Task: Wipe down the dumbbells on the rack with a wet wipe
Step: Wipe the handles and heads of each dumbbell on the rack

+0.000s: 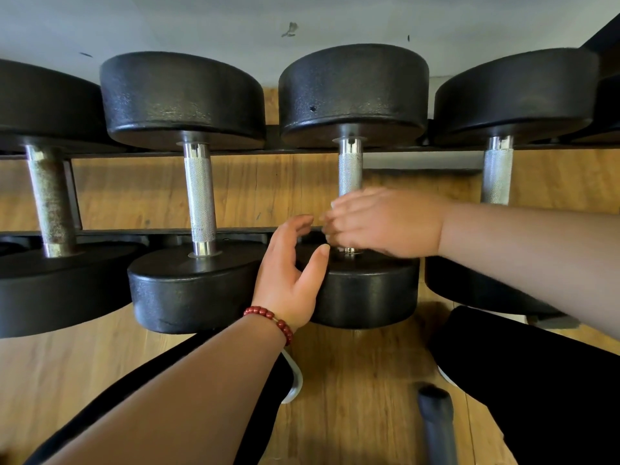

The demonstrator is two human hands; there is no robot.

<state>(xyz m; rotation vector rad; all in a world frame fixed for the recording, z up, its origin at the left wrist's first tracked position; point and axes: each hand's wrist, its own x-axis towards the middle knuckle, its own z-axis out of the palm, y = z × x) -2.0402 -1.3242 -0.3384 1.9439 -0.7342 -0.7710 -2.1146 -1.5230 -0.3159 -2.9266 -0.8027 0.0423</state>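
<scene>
Four black round-headed dumbbells lie side by side across the rails of the rack (302,150), their handles running away from the camera over a wooden floor (352,380) and towards a pale wall (201,21). The leftmost dumbbell (50,196) has a rusty, mottled handle, while the second dumbbell (183,95), third dumbbell (352,95) and fourth dumbbell (513,92) have bright knurled ones. The right hand (385,223), motion-blurred, lies across the near end of the third dumbbell's handle (349,172), its fingers curled round it; a sliver of white shows at the fingertips, too blurred to tell whether it is the wipe. The left hand (288,273), with a red bead bracelet (268,318) at the wrist, stands open in a wide C against that dumbbell's near head, thumb tip on the head's upper face and fingers spread and holding nothing. Below are black-clad legs (536,380), a white shoe (293,380) and a dark tube (436,421).
</scene>
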